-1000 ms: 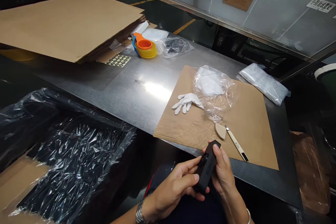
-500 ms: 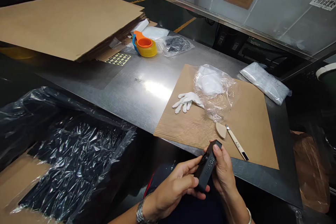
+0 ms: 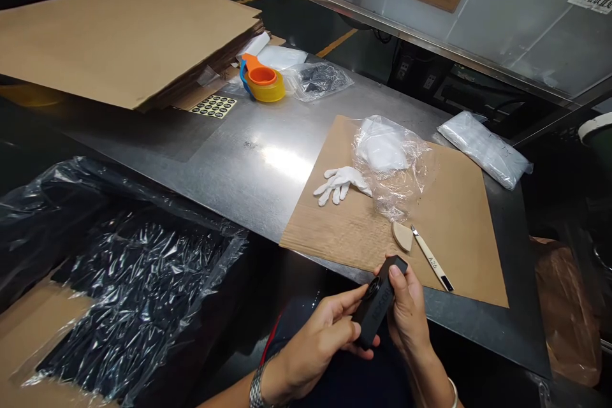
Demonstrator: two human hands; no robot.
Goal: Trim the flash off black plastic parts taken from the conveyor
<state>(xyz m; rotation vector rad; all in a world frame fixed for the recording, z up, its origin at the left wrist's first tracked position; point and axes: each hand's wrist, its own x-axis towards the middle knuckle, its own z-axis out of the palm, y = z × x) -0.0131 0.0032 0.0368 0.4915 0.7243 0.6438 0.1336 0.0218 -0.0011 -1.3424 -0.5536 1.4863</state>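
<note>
A black oblong plastic part (image 3: 377, 306) with raised lettering is held between both hands, just off the table's near edge. My left hand (image 3: 325, 335) grips its lower end, thumb on the lettered face and fingers around the side. At the upper end, my right hand (image 3: 406, 306) pinches it with the thumb on top. A round opening shows on the part's left side. Beyond the hands lie a small tan wedge-shaped pad (image 3: 402, 236) and a white-handled craft knife (image 3: 432, 259) marked A26, both on a cardboard sheet (image 3: 459, 204).
On the cardboard are a white glove (image 3: 340, 183) and a clear plastic bag (image 3: 392, 159) with white contents. A tape dispenser (image 3: 264, 83), sticker sheet (image 3: 215, 106) and cardboard stack (image 3: 124, 38) stand farther left. Plastic-wrapped black items (image 3: 129, 293) fill the lower left. A wrapped bundle (image 3: 485, 148) lies right.
The black part has turned slightly in my fingers, so its lettering catches less light and looks darker. Both hands keep nearly the same place and grip.
</note>
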